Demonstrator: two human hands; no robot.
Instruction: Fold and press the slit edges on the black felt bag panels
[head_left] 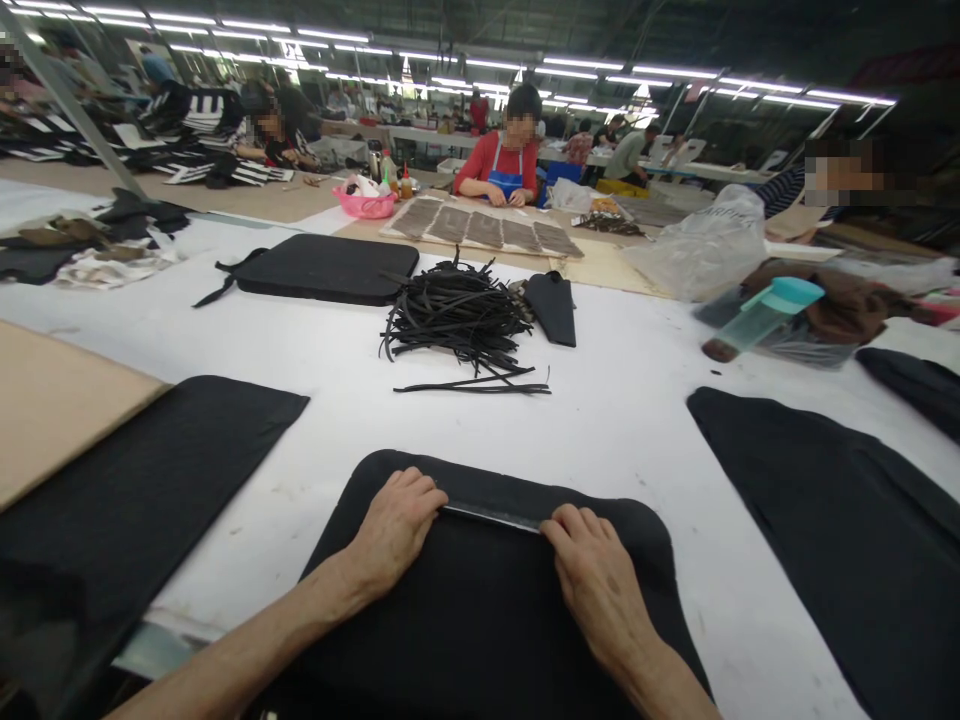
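Observation:
A black fabric panel [465, 600] with rounded corners lies on the white table in front of me. Across its upper part runs a thin, shiny grey edge [491, 516], stretched straight between my two hands. My left hand [401, 515] has its fingers closed at the left end of this line, pressed onto the panel. At the right end, my right hand [596, 555] pinches the panel with curled fingers. The fingertips are partly hidden, so whether the grey edge is a separate strip or a fold cannot be made out.
A heap of black strips [457, 310] lies ahead, beside a black cushion-like pad [322, 268] and a small black piece [551, 308]. Black panels flank me at left [150, 500] and right [847, 530]. A turquoise-lidded bottle [757, 312] lies right. A person in red [487, 160] sits opposite.

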